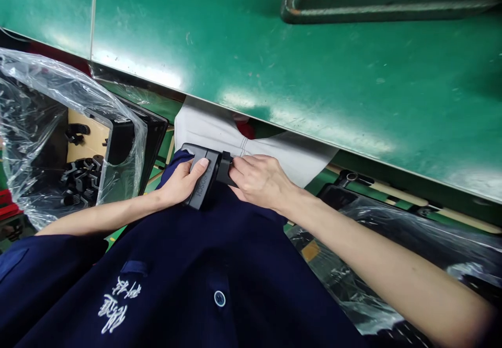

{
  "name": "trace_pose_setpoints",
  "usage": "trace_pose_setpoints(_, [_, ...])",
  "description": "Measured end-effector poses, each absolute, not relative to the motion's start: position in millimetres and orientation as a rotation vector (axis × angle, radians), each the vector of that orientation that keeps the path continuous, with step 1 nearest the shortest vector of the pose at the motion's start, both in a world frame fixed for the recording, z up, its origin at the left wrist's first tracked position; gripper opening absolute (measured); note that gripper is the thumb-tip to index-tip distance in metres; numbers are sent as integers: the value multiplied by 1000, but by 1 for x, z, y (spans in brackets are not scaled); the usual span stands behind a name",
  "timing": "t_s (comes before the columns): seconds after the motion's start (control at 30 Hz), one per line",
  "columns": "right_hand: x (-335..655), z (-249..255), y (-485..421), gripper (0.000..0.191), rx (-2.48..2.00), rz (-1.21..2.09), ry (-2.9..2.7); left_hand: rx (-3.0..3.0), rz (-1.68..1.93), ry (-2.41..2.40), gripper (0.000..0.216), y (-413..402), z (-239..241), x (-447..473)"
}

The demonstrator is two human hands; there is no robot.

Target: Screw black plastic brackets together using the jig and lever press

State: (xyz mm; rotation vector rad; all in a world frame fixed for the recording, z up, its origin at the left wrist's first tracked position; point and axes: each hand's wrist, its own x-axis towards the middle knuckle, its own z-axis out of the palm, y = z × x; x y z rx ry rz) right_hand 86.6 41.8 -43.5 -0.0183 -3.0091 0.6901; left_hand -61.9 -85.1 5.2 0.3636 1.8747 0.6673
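Close to my body, over my lap, my left hand (183, 181) grips a black plastic box-shaped part (204, 180) with raised lettering on its face. The thumb lies on top of it, and the fingers underneath are hidden. Against its right side stands a smaller black bracket-like piece (224, 168). My right hand (257, 178) is closed around that piece, with the fingers curled and partly hiding it. The two black parts touch; whether they are joined I cannot tell.
A green worktable (235, 55) spans the top, its front edge just beyond my hands. At left, a plastic-lined bin (121, 154) holds several black parts (84, 178). Clear plastic sheeting (353, 264) covers dark items at right. A dark metal frame (353, 15) lies on the table.
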Motion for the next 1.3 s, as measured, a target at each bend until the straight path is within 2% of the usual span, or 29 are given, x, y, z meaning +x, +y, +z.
trace_pose_setpoints(0.13, [87, -47, 40, 23, -40, 769, -3025, 356, 703, 1862, 45, -87, 3, -61])
trace_pose_setpoints(0.3, [80, -39, 37, 17, 62, 735, -3184, 123, 680, 1859, 53, -83, 1, -58])
trace_pose_setpoints(0.7, [48, -16, 48, 25, 427, 409, -3355, -381, 610, 1817, 40, -59, 15, -64])
trace_pose_setpoints(0.77, [46, -9, 50, 21, 377, 492, -3361, -329, 668, 1880, 43, -58, 16, -65])
trace_pose_setpoints(0.83, [47, -5, 51, 18, 283, 722, -3329, -123, 802, 1987, 48, -59, 14, -67])
trace_pose_setpoints(0.93, [55, -6, 47, 23, 183, 1007, -3194, 327, 1018, 2088, 57, -59, 11, -70])
trace_pose_setpoints(1.03, [62, -13, 41, 23, 126, 994, -3080, 586, 1068, 2097, 58, -59, 11, -73])
trace_pose_setpoints(1.2, [65, -23, 37, 21, 20, 922, -2938, 690, 1002, 2137, 60, -58, 10, -75])
trace_pose_setpoints(1.3, [62, -21, 45, 26, -215, 933, -2931, 691, 940, 2085, 59, -63, 10, -73])
